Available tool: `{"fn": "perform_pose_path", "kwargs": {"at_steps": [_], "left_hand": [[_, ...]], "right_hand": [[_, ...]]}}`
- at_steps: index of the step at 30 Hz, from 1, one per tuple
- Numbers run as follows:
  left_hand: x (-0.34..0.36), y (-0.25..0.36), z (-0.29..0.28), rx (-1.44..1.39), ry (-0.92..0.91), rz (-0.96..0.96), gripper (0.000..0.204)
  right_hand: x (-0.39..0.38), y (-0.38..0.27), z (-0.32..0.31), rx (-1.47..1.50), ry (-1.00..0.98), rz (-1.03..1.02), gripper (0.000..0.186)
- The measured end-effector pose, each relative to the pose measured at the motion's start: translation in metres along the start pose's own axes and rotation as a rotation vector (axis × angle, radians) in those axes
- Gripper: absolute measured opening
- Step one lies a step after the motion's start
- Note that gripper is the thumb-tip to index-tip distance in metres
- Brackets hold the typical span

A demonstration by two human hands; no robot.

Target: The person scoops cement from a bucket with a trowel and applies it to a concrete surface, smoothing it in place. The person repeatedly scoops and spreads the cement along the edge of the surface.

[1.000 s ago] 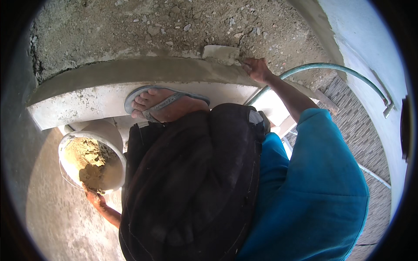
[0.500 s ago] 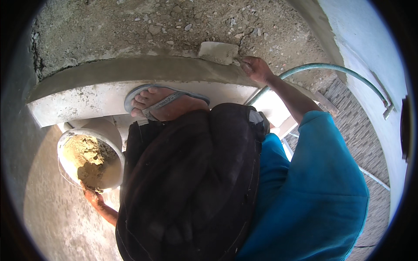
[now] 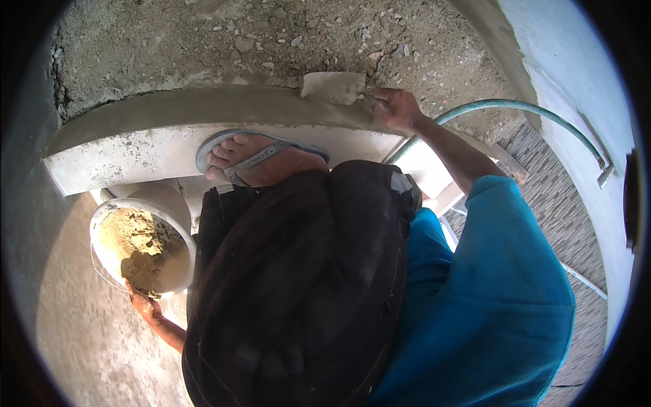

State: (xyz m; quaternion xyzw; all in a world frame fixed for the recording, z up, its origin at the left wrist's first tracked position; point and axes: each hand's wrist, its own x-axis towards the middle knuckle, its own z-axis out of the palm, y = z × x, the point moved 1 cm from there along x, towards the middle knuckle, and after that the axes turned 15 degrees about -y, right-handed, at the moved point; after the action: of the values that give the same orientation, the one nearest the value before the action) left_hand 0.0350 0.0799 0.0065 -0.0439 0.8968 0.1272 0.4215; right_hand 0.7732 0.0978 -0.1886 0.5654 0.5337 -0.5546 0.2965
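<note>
My right hand (image 3: 396, 108) is closed round the handle of a trowel (image 3: 332, 87). The flat, mortar-smeared blade lies over a smooth band of wet mortar (image 3: 203, 107) along the step's edge. At the lower left, my left hand (image 3: 144, 302) grips the rim of a white bucket (image 3: 192, 268), its fingers partly hidden at the rim. The bucket is tilted, and damp sandy mortar (image 3: 146, 247) fills part of it, half in sunlight and half in shadow.
My sandalled foot (image 3: 264, 159) stands on the pale step face (image 3: 122, 157) below the band. Rough gravelly ground (image 3: 271, 41) lies beyond. A green hose (image 3: 515, 104) arches at the right, beside a pale wall (image 3: 569, 74) and grey patterned tiles (image 3: 563, 197).
The trowel blade has shifted slightly left and toward me along the mortar band, with my right hand following. My left hand stays at the bucket's rim.
</note>
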Motion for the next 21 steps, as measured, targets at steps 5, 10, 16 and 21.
{"fn": "perform_pose_path", "kwargs": {"at_steps": [5, 10, 16, 21], "left_hand": [[0.003, 0.001, 0.002, 0.018, -0.001, 0.001, 0.069], [0.021, -0.018, -0.038, -0.049, -0.343, 0.2, 0.067], [0.025, -0.018, -0.032, -0.05, -0.222, 0.146, 0.065], [0.024, -0.016, -0.032, -0.059, -0.249, 0.157, 0.064]], "right_hand": [[0.019, -0.006, -0.004, -0.003, 0.115, -0.013, 0.04], [0.016, -0.004, 0.009, 0.012, 0.095, 0.012, 0.039], [-0.023, -0.007, -0.001, 0.089, 0.034, -0.071, 0.038], [-0.049, -0.001, 0.005, 0.121, 0.107, -0.159, 0.034]]}}
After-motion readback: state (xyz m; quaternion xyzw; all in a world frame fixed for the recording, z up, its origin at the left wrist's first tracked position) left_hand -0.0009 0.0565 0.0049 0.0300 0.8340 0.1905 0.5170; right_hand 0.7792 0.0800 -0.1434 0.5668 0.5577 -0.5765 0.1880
